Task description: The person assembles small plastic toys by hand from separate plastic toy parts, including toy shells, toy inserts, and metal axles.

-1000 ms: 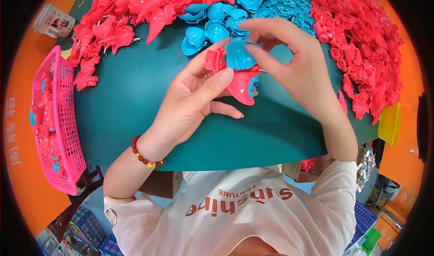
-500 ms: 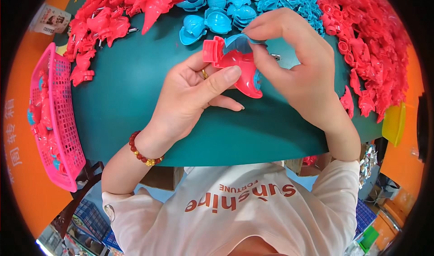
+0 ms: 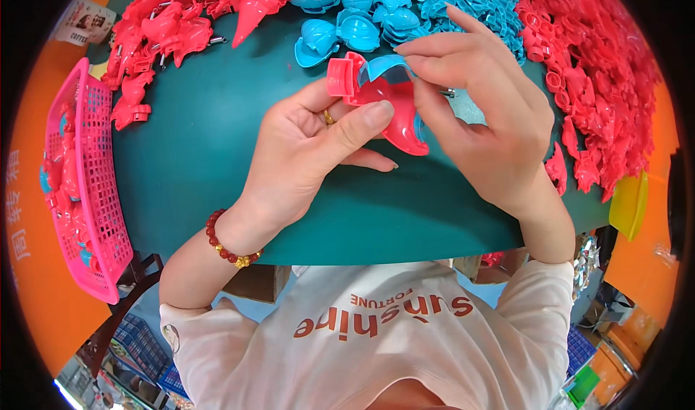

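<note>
In my left hand [image 3: 308, 142] is a curved, glossy red plastic part [image 3: 405, 128] with a squarish collar at its upper left end. The thumb lies across its face and the other fingers are partly behind it. A thin, arched blue plastic piece [image 3: 385, 64] sits along the part's upper side. My right hand [image 3: 492, 113] pinches that blue piece at its right end with thumb and fingertips, the other fingers raised. Whether the blue piece is seated in the red one I cannot tell. A bit of blue also shows at the red part's lower right edge.
Blue cup-like shells [image 3: 358, 30] and a heap of small blue pieces [image 3: 478, 8] lie beyond my hands. Red parts pile up at far left [image 3: 174, 30] and right [image 3: 601, 99]. A pink basket [image 3: 105, 186] holding red and blue pieces stands left; a yellow tray [image 3: 628, 206] is right.
Both hands and the red part have shifted slightly to the right. The upper fingers of my right hand have lifted and spread, while its thumb and fingertips stay at the blue piece.
</note>
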Demonstrator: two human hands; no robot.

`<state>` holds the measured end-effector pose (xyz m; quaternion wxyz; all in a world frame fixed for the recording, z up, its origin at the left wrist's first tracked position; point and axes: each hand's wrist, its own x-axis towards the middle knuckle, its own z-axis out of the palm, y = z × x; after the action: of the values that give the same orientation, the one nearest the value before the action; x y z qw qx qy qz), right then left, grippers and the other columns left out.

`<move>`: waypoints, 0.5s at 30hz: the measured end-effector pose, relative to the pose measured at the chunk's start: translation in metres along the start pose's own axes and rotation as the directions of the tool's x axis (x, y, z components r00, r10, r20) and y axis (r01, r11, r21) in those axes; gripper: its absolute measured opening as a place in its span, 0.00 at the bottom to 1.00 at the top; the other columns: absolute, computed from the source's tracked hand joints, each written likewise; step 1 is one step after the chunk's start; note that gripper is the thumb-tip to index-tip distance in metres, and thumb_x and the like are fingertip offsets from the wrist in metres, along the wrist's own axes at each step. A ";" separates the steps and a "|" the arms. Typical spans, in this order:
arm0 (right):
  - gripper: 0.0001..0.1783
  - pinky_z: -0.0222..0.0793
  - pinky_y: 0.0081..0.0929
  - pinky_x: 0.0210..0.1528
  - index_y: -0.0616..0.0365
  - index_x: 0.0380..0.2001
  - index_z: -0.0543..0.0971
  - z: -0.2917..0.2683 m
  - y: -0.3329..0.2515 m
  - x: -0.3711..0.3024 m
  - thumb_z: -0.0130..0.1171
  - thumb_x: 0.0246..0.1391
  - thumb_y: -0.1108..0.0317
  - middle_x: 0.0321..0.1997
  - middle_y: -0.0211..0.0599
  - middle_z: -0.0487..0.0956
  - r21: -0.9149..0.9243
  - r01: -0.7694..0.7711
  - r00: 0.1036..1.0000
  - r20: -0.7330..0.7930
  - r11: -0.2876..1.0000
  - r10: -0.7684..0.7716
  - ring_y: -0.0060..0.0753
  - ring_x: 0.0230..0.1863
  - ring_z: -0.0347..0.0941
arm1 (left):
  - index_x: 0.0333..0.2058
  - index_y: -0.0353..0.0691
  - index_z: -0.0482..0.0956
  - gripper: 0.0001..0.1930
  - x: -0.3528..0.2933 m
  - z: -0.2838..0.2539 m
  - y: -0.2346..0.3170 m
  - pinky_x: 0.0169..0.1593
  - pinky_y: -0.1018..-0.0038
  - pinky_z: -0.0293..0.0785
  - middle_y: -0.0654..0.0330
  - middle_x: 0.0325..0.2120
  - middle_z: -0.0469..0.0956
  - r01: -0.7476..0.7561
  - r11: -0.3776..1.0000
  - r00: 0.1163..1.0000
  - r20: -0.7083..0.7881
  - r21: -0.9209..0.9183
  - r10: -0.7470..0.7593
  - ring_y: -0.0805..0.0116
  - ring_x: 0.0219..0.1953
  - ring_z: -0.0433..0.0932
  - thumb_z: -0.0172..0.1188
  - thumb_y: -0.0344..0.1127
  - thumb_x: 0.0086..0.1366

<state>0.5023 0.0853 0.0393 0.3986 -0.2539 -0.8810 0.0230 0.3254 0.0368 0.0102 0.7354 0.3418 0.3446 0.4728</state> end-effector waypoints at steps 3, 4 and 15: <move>0.09 0.70 0.44 0.50 0.63 0.27 0.76 0.002 0.001 -0.002 0.61 0.39 0.85 0.31 0.38 0.80 -0.015 0.005 1.000 -0.028 1.000 -0.006 0.34 0.35 0.78 | 0.46 0.31 0.71 0.16 -0.001 0.003 0.001 0.35 0.76 0.81 0.56 0.37 0.77 -0.024 0.999 1.000 -0.002 0.049 0.024 0.72 0.37 0.78 0.57 0.31 0.62; 0.09 0.70 0.45 0.51 0.63 0.27 0.76 0.003 0.002 -0.002 0.61 0.39 0.84 0.32 0.38 0.80 0.004 0.016 0.999 -0.050 1.000 -0.015 0.35 0.35 0.78 | 0.46 0.31 0.71 0.16 -0.002 0.003 0.001 0.35 0.76 0.81 0.56 0.37 0.77 -0.045 0.996 0.999 -0.004 0.080 0.045 0.72 0.36 0.78 0.57 0.31 0.62; 0.09 0.69 0.40 0.53 0.61 0.30 0.80 -0.009 0.018 -0.006 0.63 0.41 0.80 0.32 0.36 0.81 0.145 -0.081 0.986 0.153 0.986 0.059 0.33 0.38 0.78 | 0.46 0.30 0.71 0.16 -0.004 0.002 0.003 0.30 0.79 0.79 0.56 0.35 0.78 -0.074 0.974 0.997 -0.020 0.216 0.080 0.71 0.35 0.79 0.58 0.32 0.62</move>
<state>0.5195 0.0966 0.0366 0.3491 -0.2515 -0.8944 0.1224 0.3248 0.0337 0.0146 0.6703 0.4254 0.3908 0.4659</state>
